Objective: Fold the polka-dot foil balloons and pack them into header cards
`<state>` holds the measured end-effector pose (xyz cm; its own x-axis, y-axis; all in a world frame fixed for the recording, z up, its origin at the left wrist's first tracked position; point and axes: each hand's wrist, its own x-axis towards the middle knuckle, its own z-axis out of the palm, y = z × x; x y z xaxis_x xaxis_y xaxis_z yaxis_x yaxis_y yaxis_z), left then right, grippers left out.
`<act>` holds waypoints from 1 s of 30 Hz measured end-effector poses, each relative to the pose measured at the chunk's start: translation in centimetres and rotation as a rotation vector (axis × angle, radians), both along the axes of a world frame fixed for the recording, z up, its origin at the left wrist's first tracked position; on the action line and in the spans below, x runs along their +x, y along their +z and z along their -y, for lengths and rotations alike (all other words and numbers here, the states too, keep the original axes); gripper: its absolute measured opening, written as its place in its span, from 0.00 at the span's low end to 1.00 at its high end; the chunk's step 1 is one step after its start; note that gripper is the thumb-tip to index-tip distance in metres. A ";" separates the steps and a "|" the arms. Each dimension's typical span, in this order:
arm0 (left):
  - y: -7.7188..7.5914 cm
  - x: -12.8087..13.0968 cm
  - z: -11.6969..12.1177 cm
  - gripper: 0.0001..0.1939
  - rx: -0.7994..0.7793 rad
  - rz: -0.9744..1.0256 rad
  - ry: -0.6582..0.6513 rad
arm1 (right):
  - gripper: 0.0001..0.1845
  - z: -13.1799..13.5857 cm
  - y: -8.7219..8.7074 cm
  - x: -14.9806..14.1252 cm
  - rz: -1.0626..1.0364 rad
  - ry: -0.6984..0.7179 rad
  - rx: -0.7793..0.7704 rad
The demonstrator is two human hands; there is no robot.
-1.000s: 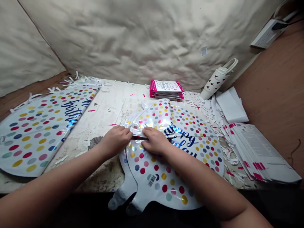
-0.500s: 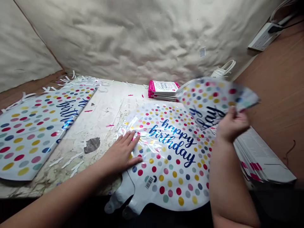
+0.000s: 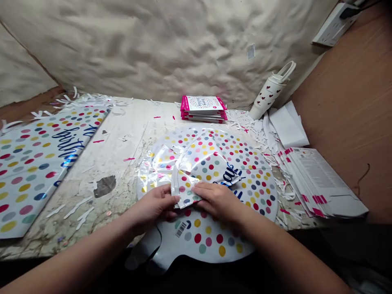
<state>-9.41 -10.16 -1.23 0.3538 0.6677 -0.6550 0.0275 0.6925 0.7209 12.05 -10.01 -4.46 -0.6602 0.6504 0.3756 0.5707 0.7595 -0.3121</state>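
Observation:
A folded foil balloon [image 3: 203, 167] with coloured polka dots and blue lettering lies on top of a flat, round foil balloon [image 3: 211, 241] printed the same way. My left hand [image 3: 153, 203] grips the folded balloon's near edge from the left. My right hand [image 3: 217, 200] presses on the same fold from the right, with its fingers pointing towards my left hand. Most of the lower balloon's lettering is hidden under the fold. Its tail and a barcode show below my hands.
Another polka-dot foil balloon [image 3: 39, 163] lies at the left of the scuffed white table [image 3: 119, 163]. Behind stand pink-edged packets [image 3: 203, 109] and a white heart-patterned bag [image 3: 268, 92]. To the right are white sheets [image 3: 289, 124], a stack of printed cards [image 3: 318, 183] and paper scraps [image 3: 248, 130].
My right hand has come down from the upper right, bringing the folded balloon back onto the lower balloon. My left hand has moved from lying flat to gripping the fold.

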 end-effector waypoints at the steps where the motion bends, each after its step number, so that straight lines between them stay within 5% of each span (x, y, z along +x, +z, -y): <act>1: 0.1 0.1 -0.1 0.21 -0.018 -0.015 -0.001 | 0.16 -0.1 0.1 0.4 -0.010 0.008 -0.051; 5: 0.0 0.7 -0.3 0.19 -0.064 -0.030 -0.038 | 0.14 -0.4 0.4 1.2 -0.108 -0.035 -0.175; 8: -0.2 0.8 -0.3 0.15 -0.027 -0.064 -0.060 | 0.12 -0.7 0.8 1.5 -0.234 -0.024 -0.415; 12: 0.7 -0.5 -0.7 0.13 0.299 -0.389 -0.231 | 0.12 -1.3 1.6 2.2 -0.543 -0.202 -0.652; 16: 1.8 0.3 -2.6 0.14 1.230 -0.979 -0.390 | 0.13 -2.3 2.8 3.4 -0.999 -0.509 -0.366; 19: 0.9 4.5 -4.7 0.13 1.656 -0.764 -0.777 | 0.13 -3.3 3.8 4.2 -1.045 -0.637 -0.121; 21: -0.5 7.9 -5.9 0.13 1.721 -0.648 -0.949 | 0.14 -4.1 4.2 5.2 -1.042 -0.703 -0.015; 24: -2.8 11.5 -7.0 0.17 1.746 -0.596 -0.998 | 0.17 -5.2 4.0 7.5 -1.042 -0.832 0.129; 30: -3.6 13.4 -8.0 0.33 1.643 -0.628 -1.156 | 0.18 -5.7 3.1 11.6 -0.953 -1.029 0.275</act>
<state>4.02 -2.19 -4.82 0.9511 0.3089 -0.0005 0.3007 -0.9254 0.2305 23.67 -4.27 -1.35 0.6246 0.5112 0.5903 0.5550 0.2412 -0.7961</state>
